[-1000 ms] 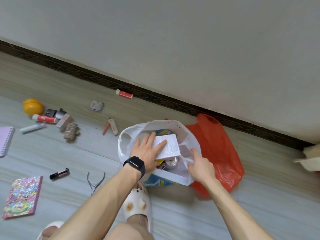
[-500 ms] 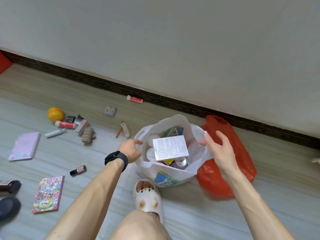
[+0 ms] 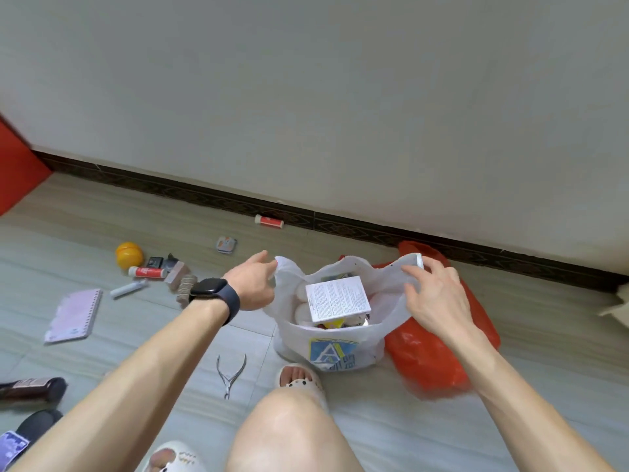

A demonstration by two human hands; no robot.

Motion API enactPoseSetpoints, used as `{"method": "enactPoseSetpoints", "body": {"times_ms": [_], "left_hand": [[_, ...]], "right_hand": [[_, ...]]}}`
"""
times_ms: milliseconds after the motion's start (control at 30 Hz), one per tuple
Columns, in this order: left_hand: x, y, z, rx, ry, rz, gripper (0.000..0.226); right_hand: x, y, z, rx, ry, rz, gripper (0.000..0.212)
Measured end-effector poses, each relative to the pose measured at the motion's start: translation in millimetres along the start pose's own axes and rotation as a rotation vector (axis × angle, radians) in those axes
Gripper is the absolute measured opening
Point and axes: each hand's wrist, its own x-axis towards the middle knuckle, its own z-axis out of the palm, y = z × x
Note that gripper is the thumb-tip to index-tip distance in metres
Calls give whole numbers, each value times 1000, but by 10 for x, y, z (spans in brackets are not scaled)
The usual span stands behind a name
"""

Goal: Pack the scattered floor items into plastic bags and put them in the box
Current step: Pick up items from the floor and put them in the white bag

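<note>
Left hand (image 3: 253, 279) is pinched on the left handle (image 3: 279, 264) of the white bag (image 3: 340, 349), thumb against fingers, just left of frame centre. Right hand (image 3: 432, 291) is pinched on the right handle (image 3: 416, 261), the other fingers loosely spread. Bag mouth is held apart between both hands, with the bag seated on the floor (image 3: 391, 430) just above the slippered foot (image 3: 299, 378). Bag is seen well filled: a white printed carton (image 3: 337, 296) lies on top, and pale round items and a yellow piece are partly visible under it. A red bag (image 3: 429, 352) is slumped against the white bag's right side, touched by neither hand; its contents cannot be told. Packing is judged partly done. Unpacked items are scattered left of centre: yellow ball (image 3: 128, 255), red-and-white tube (image 3: 148, 271), white tube (image 3: 128, 288), grey block (image 3: 176, 272) and stacked rings (image 3: 186, 284) beside the watch (image 3: 209, 290), and pink notebook (image 3: 74, 316) further left. Also left are nippers (image 3: 229, 373) at lower centre, small tin (image 3: 226, 244) and a second red tube (image 3: 269, 221) near the skirting (image 3: 340, 226), and dark items (image 3: 32, 388) at the lower left edge. A pale cardboard corner (image 3: 616, 308) is clipped at the right edge; probably the box, not confirmable. Nothing is seen boxed yet. Left to do, as judged: loose items bagged, bags closed, both moved to the box.
</note>
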Motion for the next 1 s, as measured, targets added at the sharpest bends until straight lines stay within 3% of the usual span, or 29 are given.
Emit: {"method": "enactPoseSetpoints", "body": {"times_ms": [100,200,367,533,800,1000], "left_hand": [[-151,-135,7,14,-115,-37,88],[-333,-386,-150,157,-75,-72,88],[-756,-1137,-280,219,71,-248,86],[-1162,-1869,102,122,9,-474,95],[-1012,-2576,1205,-15,-123,-602,93],[-392,-2830,1911,-48,-226,-509,101]], "right_hand": [[-126,-166,-45,-42,56,-32,44],[-202,-485,18,23,90,-229,45],[-262,-1281,302,138,-41,-592,54],[-339,-2037,841,79,-175,-920,61],[-355,-2460,2252,-403,-675,-1003,79],[-282,-2432,3049,-615,-842,-1081,77]]}}
